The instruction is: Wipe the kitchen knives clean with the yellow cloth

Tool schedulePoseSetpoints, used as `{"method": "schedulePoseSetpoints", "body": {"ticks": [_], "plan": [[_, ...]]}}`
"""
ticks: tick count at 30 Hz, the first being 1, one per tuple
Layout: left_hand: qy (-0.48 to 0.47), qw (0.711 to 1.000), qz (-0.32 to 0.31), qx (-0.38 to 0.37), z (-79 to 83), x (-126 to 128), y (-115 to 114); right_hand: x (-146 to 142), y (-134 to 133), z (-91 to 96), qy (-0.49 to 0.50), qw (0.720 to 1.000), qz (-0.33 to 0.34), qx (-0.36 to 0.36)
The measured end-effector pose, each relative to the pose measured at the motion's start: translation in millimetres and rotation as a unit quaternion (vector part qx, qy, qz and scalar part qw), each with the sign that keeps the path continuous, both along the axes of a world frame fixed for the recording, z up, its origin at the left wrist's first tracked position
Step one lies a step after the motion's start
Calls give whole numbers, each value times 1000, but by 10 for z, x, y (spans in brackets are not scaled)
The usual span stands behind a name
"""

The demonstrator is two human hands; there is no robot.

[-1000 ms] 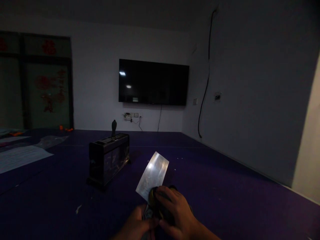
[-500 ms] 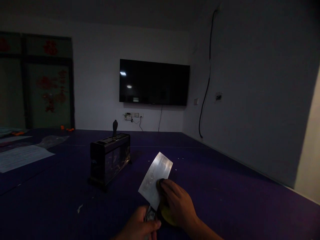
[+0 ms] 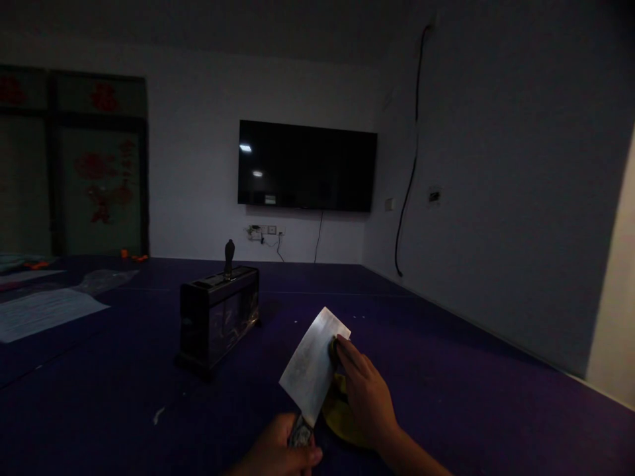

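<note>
My left hand is closed around the handle of a cleaver, whose broad metal blade points up and away from me. Against the blade's right side, my right hand presses a yellow cloth with dark parts; its fingers are closed on the cloth, and part of it hangs below the hand. Beyond the cleaver, to the left, stands a dark knife block with clear-looking sides. One black knife handle sticks up out of its top.
The purple tabletop spreads around my hands, with small white scraps on it. Papers and a clear plastic bag lie at the left. Orange items sit by the far edge. A television hangs on the back wall.
My right hand has slid up along the blade with the cloth, toward its far end. The cleaver has shifted slightly to the right.
</note>
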State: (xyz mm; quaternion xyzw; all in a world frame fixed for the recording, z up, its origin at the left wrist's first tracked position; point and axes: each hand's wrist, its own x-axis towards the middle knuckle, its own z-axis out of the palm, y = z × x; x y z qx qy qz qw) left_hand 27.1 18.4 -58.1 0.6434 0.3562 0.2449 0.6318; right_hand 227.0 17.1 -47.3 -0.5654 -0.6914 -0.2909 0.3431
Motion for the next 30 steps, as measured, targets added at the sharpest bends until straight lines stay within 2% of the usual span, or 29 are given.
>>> {"method": "schedulePoseSetpoints", "body": {"ticks": [11, 18, 21, 25, 30], "plan": [[-27, 999, 14, -17, -115, -15, 59, -129, -99, 29, -113, 992, 60, -9], [-18, 999, 20, -47, -150, 13, 108, -119, -108, -5, -61, 986, 153, 8], [-2, 1000, 3, -29, -120, 6, 110, -92, -94, -56, -57, 979, 192, 24], [-17, 999, 4, -37, -105, -1, 79, -98, -107, -44, -89, 977, 195, 25], [-48, 996, 47, -59, -236, 17, 101, -119, -133, 29, -110, 977, 176, 43]]}}
